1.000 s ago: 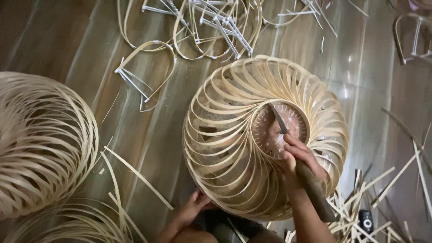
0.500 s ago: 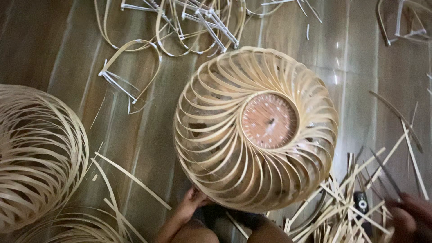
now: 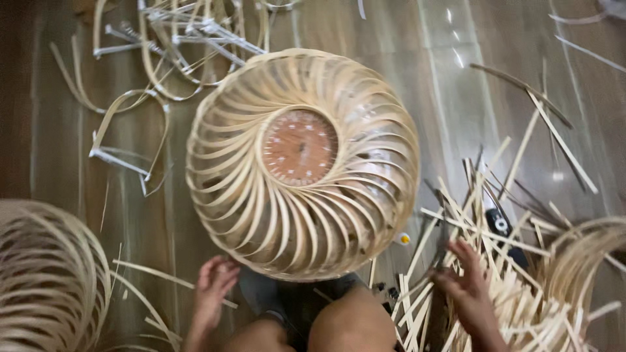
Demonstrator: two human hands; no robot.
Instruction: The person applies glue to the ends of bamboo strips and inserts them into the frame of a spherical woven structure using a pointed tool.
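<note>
Evidently the woven bamboo lampshade (image 3: 303,163) is well along; its curved strips already spiral round the round wooden disc (image 3: 300,146) at the centre, and it sits on the floor before the knees. The left hand (image 3: 214,287) rests open at its lower rim; the right hand (image 3: 466,283), fingers spread, reaches into the loose strip pile (image 3: 495,261), seemingly gripping nothing, though blur hides it.
</note>
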